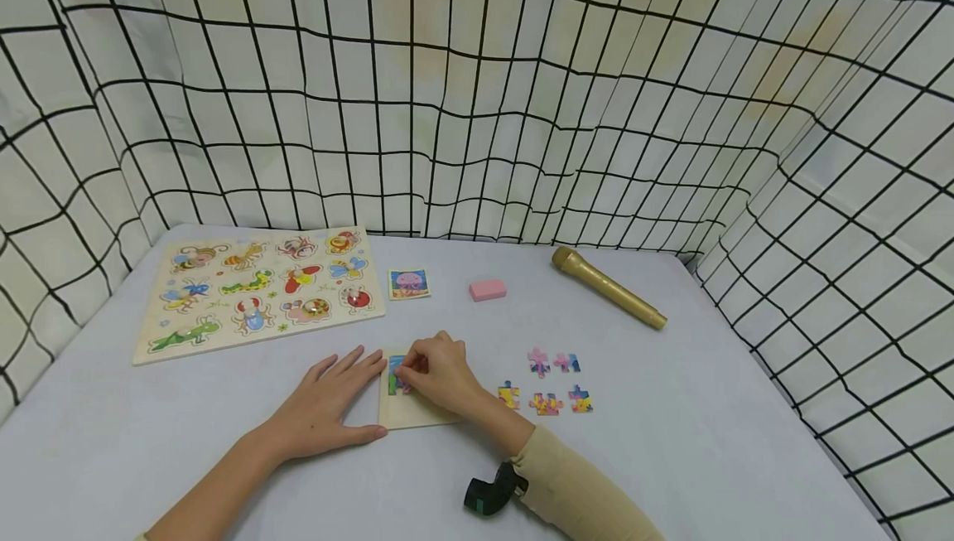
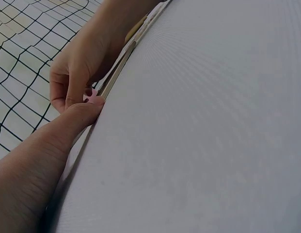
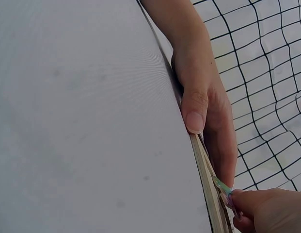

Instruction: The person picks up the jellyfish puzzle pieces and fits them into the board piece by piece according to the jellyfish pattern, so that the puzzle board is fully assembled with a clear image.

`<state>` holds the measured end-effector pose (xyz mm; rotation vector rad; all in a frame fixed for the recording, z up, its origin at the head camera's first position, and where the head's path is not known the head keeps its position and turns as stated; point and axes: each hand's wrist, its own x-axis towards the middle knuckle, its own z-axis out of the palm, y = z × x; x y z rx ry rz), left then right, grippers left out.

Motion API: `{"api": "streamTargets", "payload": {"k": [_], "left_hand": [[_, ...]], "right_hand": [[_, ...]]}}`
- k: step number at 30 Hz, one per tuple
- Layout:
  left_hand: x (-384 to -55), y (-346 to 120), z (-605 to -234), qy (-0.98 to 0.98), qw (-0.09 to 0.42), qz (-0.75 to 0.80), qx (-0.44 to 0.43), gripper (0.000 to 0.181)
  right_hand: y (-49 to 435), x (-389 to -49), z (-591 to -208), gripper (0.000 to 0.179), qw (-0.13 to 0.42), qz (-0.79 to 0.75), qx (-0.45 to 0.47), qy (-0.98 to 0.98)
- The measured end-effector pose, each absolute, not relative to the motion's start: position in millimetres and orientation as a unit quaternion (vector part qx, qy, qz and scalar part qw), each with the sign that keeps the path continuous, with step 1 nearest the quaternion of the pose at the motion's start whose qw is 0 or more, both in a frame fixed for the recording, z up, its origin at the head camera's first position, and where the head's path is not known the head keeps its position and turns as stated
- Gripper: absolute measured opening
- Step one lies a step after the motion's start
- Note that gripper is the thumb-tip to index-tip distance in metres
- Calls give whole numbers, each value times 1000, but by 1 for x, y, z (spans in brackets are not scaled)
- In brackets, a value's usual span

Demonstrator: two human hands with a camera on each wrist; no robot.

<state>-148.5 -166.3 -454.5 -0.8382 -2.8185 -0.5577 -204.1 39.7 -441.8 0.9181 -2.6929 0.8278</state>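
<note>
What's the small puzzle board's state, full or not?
Not full: five loose puzzle pieces lie right of the board, which the right hand partly hides.

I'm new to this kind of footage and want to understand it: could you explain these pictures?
There's no robot here, just a person's two bare hands. The wide picture comes from a head camera looking forward and down; the other two come from cameras on the left and right wrists, so they look tilted.

On the white table lie a board of insect pictures, a small jellyfish card, a pink block, a gold microphone and five loose puzzle pieces. A black net hangs behind.

The left hand rests at the edge of a small puzzle board, holding nothing. The right hand pinches a puzzle piece over that board.
</note>
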Motion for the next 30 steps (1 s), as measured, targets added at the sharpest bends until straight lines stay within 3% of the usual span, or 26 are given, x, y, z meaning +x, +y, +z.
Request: {"api": "streamTargets", "payload": {"k": [14,30], "left_hand": [[-150,-165,-454,-940,69,-186,-277,91],[-150,-165,-453,-941,67,-185,-276,91]], "right_hand": [[38,-204,-442,15,90,250,299,-917],[50,-203,-435,11,47,260,312,-913]]}}
